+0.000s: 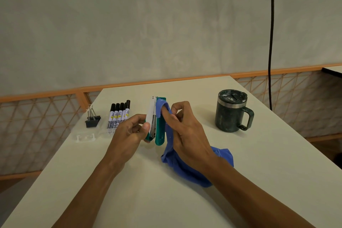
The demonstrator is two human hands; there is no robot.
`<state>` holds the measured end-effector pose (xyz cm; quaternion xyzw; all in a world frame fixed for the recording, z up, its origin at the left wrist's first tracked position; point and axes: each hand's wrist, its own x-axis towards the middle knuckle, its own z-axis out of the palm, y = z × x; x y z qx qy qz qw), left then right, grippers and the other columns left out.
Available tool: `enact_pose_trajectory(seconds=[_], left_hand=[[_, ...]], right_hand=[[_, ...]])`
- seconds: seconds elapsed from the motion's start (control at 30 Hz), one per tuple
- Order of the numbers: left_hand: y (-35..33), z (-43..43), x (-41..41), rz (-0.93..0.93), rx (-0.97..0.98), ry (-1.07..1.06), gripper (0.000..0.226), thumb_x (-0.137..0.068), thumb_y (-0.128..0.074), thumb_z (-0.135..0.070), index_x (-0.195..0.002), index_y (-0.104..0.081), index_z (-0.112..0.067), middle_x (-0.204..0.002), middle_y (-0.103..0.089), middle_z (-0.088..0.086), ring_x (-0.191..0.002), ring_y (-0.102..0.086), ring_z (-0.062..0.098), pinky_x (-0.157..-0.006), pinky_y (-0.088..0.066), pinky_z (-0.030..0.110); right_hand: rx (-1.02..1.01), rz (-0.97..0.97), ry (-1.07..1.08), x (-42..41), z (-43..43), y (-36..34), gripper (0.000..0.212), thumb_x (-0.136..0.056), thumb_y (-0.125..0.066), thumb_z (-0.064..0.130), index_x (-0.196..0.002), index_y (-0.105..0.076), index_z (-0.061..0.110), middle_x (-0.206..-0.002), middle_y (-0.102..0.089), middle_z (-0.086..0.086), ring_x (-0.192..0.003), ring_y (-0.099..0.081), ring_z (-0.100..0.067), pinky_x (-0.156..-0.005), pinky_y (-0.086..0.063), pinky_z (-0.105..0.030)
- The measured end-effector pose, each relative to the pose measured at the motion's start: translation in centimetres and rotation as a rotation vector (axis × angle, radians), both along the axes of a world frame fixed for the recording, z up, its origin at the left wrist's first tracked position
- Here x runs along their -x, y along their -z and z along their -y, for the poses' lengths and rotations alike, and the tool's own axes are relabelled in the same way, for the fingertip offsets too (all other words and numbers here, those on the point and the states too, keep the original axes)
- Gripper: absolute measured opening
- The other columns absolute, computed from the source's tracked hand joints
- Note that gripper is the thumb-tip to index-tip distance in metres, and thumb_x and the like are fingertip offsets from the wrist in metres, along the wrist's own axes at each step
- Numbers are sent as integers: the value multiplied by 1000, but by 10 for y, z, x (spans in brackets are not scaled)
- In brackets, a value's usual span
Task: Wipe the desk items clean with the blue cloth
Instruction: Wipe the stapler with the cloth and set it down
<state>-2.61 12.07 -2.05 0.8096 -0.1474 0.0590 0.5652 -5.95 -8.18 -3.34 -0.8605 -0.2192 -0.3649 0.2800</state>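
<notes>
on the pale desk [129,200] before a grey wall [148,24] stands a dark mug [231,114].

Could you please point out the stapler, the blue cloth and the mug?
stapler [160,129]: head view, on its green base.
blue cloth [182,167]: head view, on the bunched lower part.
mug [229,114]: head view, on its dark side wall.

Dim, soft light; wide-angle edge distortion.
</notes>
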Motion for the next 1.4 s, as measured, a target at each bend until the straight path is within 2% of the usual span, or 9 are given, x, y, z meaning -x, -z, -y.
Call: enact_pose_trajectory(seconds=[0.13,0.27,0.47,0.53,0.73,1.0,1.1,1.23,1.4], left_hand=[[1,2,1,-2,37,34,17,-109,-59,-17,-119,-72,-20,-100,-79,2,-90,-76,25,-93,-62,47],[-1,1,1,-2,146,28,20,-110,-56,-14,-120,-72,-20,-104,-80,5,-85,-75,23,-79,-63,34],[3,-7,-8,-28,288,-103,25,-109,-57,-26,-130,-68,-18,-117,-78,2,-99,-75,27,-87,-64,33],[3,-10,-10,-31,329,-128,25,-109,-57,-25,-131,-67,-16,-122,-75,6,-103,-73,31,-86,-65,31],[2,-11,-10,2,298,-110,33,-103,-58,-37,-129,-68,-20,-121,-75,5,-96,-74,29,-88,-65,33],[3,-13,-10,33,265,-95,36,-106,-60,-38,-135,-66,-18,-119,-77,5,-95,-74,28,-88,-64,32],[5,-11,-10,28,262,-84,46,-101,-63,-45,-137,-65,-17,-119,-77,5,-98,-74,29,-89,-64,33],[7,-10,-12,41,242,-114,32,-110,-55,-30,-138,-64,-17,-126,-75,4,-109,-73,25,-91,-63,28],[3,-10,-13,46,258,-137,26,-111,-53,-26,-133,-63,-19,-120,-73,4,-92,-76,12,-78,-62,19]], right_hand=[[-45,-13,13,-4,1,0,50,-103,-47,8,-151,-51,24,-129,-39,2,-90,-55,-19,-61,-58,-40],[26,-86,-15,3,1,7,50,-102,-46,7,-148,-53,26,-130,-40,1,-99,-56,-19,-66,-61,-41],[121,-146,-77,13,-3,14,50,-96,-39,7,-138,-51,30,-123,-46,1,-89,-46,-14,-68,-43,-31],[124,-184,-102,15,-4,15,54,-93,-46,1,-136,-45,34,-119,-48,0,-86,-49,-15,-68,-48,-34],[85,-129,-45,11,-2,17,63,-91,-61,-1,-137,-42,37,-115,-54,-4,-84,-49,-15,-64,-57,-41],[190,-66,49,7,-2,7,60,-84,-75,3,-130,-53,35,-120,-50,1,-88,-39,-12,-70,-47,-33],[167,-70,12,7,-2,9,49,-91,-66,4,-129,-57,34,-120,-49,3,-89,-42,-12,-70,-47,-33],[94,-82,-49,10,2,12,48,-97,-51,2,-131,-57,35,-119,-49,4,-92,-50,-14,-70,-50,-37],[120,-95,-36,8,-3,15,58,-95,-47,2,-146,-52,29,-119,-50,-1,-88,-51,-18,-68,-48,-36]])
